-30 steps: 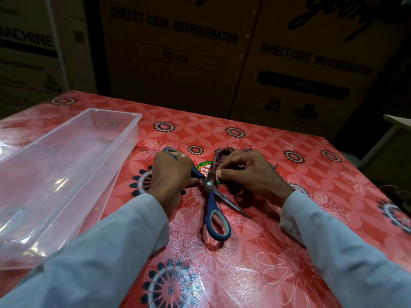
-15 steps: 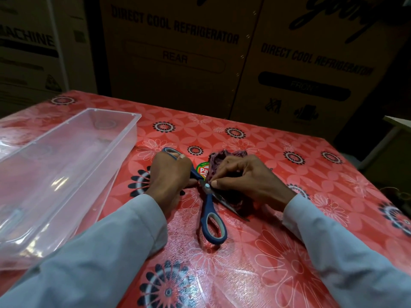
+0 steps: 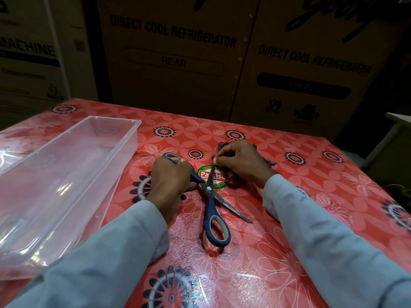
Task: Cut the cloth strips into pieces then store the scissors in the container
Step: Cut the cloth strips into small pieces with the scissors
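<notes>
Blue-handled scissors (image 3: 212,205) lie spread wide open on the red flowered table (image 3: 289,252). My left hand (image 3: 171,177) grips their upper handle loop, with a finger through it. The other loop lies free near me, and one blade points right toward my right sleeve. My right hand (image 3: 241,160) pinches the dark maroon cloth strips (image 3: 224,146) bunched under its fingers, just right of the scissors' far blade. Most of the cloth is hidden by that hand. The clear plastic container (image 3: 124,138) stands empty at the left.
Large cardboard refrigerator boxes (image 3: 173,63) stand along the table's far edge. A round green and red sticker (image 3: 205,174) on the tablecloth lies under the scissors. A white table edge (image 3: 398,118) shows at the far right.
The scissors have opened wider, the near blade swinging out to the right. My right hand has shifted away from me with the cloth, uncovering the sticker.
</notes>
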